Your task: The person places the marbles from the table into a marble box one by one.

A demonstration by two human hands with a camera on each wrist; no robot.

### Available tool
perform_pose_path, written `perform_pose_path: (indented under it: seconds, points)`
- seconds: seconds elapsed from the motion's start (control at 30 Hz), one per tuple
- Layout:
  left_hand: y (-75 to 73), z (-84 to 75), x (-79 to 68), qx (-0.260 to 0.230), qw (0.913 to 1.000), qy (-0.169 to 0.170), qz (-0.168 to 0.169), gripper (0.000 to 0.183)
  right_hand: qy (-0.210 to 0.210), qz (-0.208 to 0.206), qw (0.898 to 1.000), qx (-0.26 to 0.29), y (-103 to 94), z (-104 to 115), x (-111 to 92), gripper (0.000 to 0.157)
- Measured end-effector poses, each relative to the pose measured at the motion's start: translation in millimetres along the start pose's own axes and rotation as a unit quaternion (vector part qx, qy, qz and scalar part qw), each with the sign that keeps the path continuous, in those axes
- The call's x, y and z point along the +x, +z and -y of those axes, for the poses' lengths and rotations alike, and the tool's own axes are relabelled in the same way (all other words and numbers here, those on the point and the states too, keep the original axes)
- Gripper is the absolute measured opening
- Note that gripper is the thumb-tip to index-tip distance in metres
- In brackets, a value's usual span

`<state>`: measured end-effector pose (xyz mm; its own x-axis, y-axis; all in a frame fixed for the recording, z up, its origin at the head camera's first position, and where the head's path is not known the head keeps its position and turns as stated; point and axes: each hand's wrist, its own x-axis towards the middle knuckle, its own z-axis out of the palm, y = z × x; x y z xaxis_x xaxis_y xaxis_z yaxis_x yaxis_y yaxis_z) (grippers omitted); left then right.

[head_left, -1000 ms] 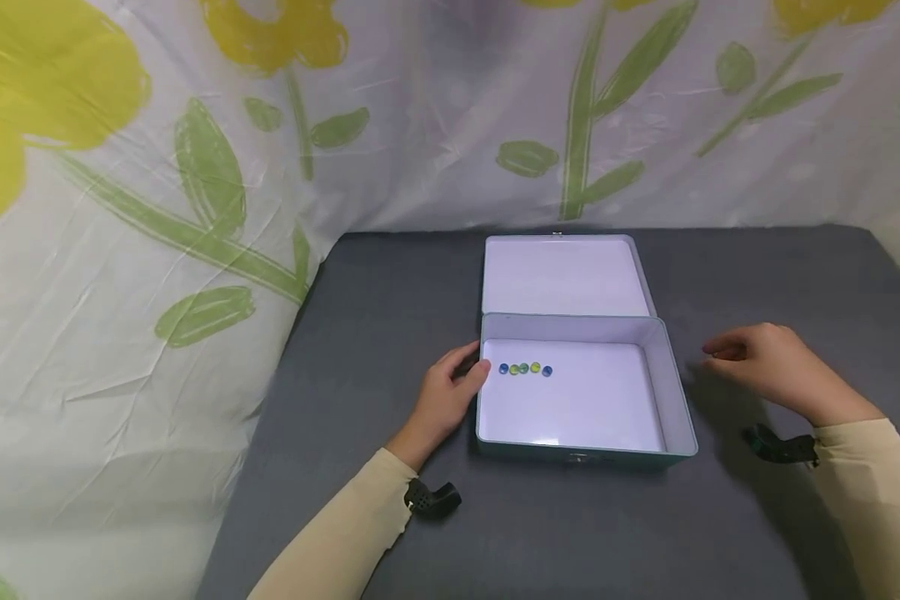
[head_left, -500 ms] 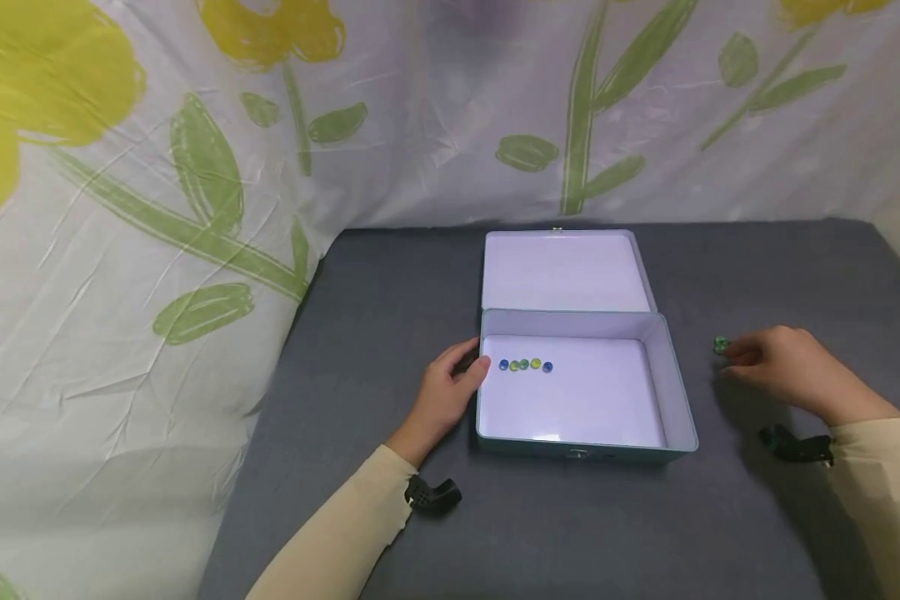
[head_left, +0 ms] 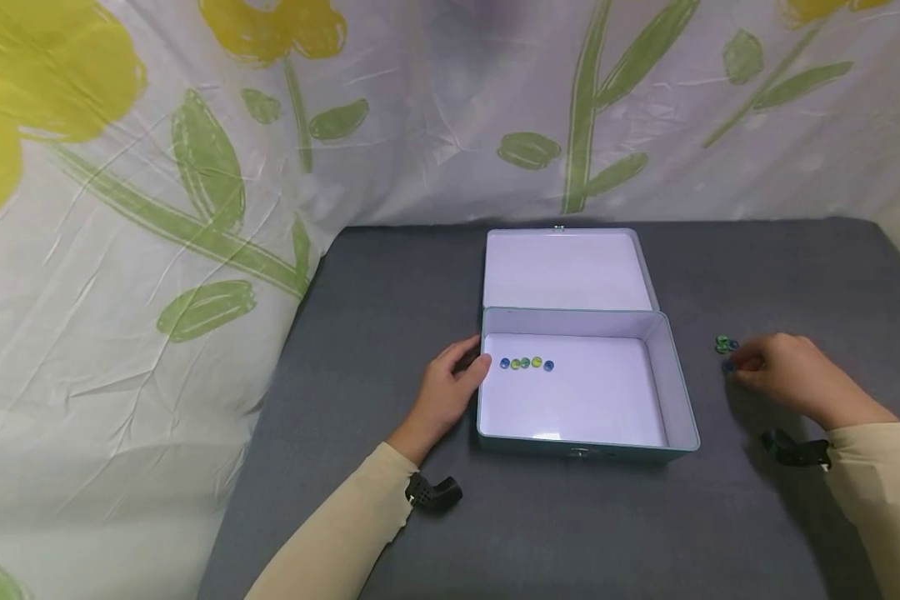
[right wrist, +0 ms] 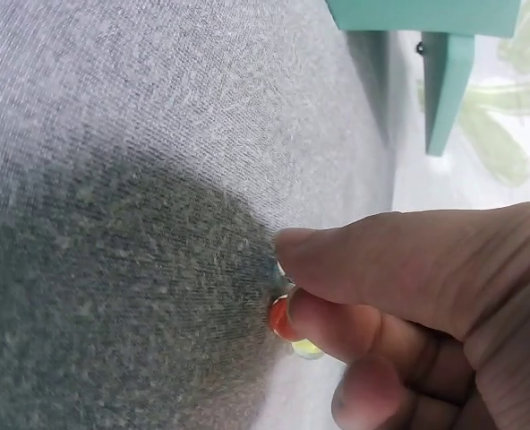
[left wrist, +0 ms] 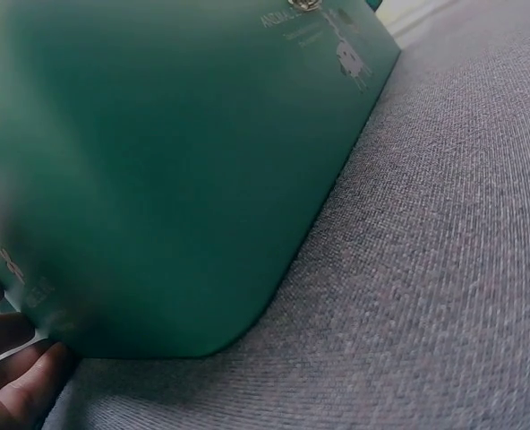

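Note:
A green tin box (head_left: 585, 447) with a white inside lies on the grey cloth, its lid (head_left: 566, 271) laid open toward the back. My left hand (head_left: 446, 390) grips the box's left wall, thumb over the rim and fingers along the outside. Inside the box, a short row of several glass marbles (head_left: 525, 363), blue, green and yellow, sits near the left. Right of the box, my right hand (head_left: 783, 371) pinches a blue marble (head_left: 730, 365) between thumb and forefinger, mostly covered by them. An orange marble (right wrist: 281, 319) shows just behind these fingertips in the right wrist view.
A small cluster of marbles (head_left: 722, 344), green and blue, lies on the cloth beside the right fingertips, partly hidden by the hand. A white sheet (head_left: 420, 167) printed with yellow flowers hangs behind and left of the table (head_left: 375, 292).
My right hand has shifted right, uncovering the marble cluster, and a blue marble now shows at its fingertips. The left hand stays on the box.

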<state>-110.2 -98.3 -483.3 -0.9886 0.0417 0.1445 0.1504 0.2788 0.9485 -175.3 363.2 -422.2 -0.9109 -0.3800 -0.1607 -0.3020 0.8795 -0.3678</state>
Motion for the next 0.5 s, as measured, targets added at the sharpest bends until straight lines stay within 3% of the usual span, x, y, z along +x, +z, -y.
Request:
perform_pose_path:
  seconds: [0.5]
  points:
    - [-1.0, -1.6, -0.6, 0.002, 1.0000, -0.009, 0.003, 0.056, -0.001, -0.008, 1.000, 0.003, 5.3, 1.0, 1.8, 0.020]
